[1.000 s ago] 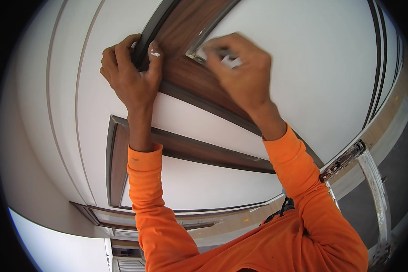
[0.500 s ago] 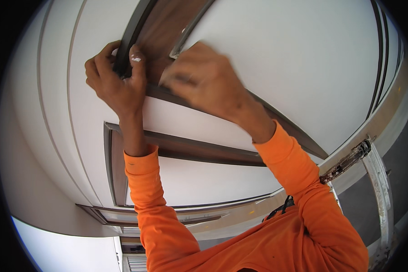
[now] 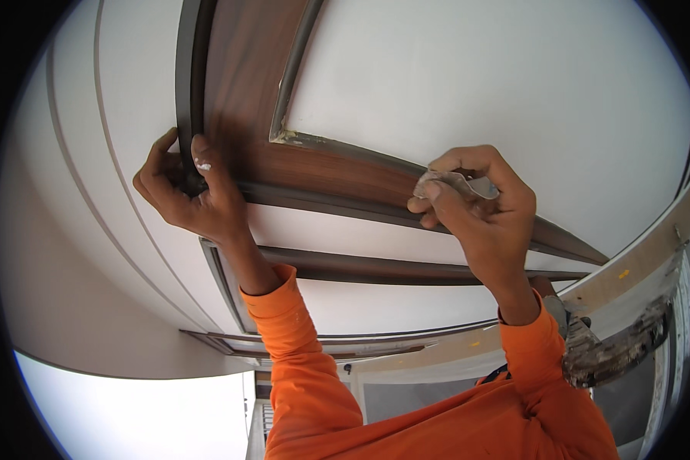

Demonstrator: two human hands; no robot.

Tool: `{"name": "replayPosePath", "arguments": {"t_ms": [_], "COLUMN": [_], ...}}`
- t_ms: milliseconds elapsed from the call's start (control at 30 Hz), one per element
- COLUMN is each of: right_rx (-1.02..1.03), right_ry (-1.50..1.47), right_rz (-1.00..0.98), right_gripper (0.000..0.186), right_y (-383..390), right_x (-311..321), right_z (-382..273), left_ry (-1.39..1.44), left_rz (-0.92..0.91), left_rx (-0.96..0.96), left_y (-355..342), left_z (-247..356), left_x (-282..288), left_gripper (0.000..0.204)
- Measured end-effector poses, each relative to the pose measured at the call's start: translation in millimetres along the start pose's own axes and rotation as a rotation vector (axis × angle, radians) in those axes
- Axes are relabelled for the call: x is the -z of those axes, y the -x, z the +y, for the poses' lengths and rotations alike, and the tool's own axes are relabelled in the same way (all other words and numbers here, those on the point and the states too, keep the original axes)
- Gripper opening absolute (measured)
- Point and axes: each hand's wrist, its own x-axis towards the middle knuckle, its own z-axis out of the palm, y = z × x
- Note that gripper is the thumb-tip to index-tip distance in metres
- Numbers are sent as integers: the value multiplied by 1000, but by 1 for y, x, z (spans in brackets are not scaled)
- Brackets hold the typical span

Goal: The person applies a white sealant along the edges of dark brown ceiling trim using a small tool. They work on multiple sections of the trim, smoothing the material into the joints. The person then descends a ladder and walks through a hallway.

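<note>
My left hand [image 3: 195,188] wraps round the lower left corner of a dark edge trim [image 3: 189,77], its thumb on the inner side and its fingers on the outer side. White matter marks the thumb. Between the trim and a thinner grey moulding [image 3: 345,147] runs a brown wood-grain band [image 3: 245,84]. Pale, rough residue [image 3: 287,136] sits at the moulding's corner. Farther right, my right hand [image 3: 502,218] pinches a folded, wavy grey piece of sandpaper [image 3: 458,184] between thumb and fingers, in front of the band and the moulding.
White panel surface [image 3: 498,77] fills the framed area. A second brown strip [image 3: 376,270] with dark edges runs below. At lower right are a paint-spattered, dark bar [image 3: 617,353] and a pale upright rail [image 3: 678,330]. Bright light enters at lower left.
My right hand has moved right and down, away from the corner, and the sandpaper now shows clearly. My left hand stays on the trim corner. The whole view has shifted somewhat.
</note>
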Motion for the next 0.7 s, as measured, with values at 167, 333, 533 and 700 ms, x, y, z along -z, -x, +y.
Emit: {"name": "replayPosePath", "arguments": {"t_ms": [167,333,533,700], "right_rx": [-150,-144,-156,-280], "right_ry": [-10,-152,-355,-500], "right_rz": [-124,-231,-265,-270], "right_gripper": [19,22,20,17], "right_y": [-7,-15,-28,-33], "right_x": [13,21,21,22], "right_z": [-4,2,13,12], "left_ry": [-28,8,43,82], "left_rz": [12,46,44,22], "left_rx": [17,44,-39,46], "left_y": [-5,-2,0,1], "left_z": [-3,1,-5,0], "left_x": [2,2,4,7], "left_gripper": [31,32,36,37]}}
